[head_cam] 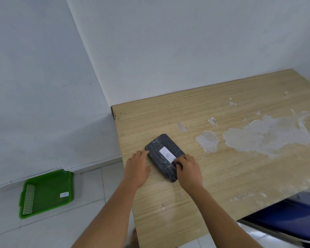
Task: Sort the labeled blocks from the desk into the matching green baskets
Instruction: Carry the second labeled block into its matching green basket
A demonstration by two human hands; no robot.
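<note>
Flanking the dark labeled block (164, 156) at frame centre, the left hand (137, 169) touches its edge, fingers apart; the right hand (188, 170) clamps the near side. It looks stiff, fairly heavy; grip both long edges, then carry to the green basket (47, 193), lower left.
</note>
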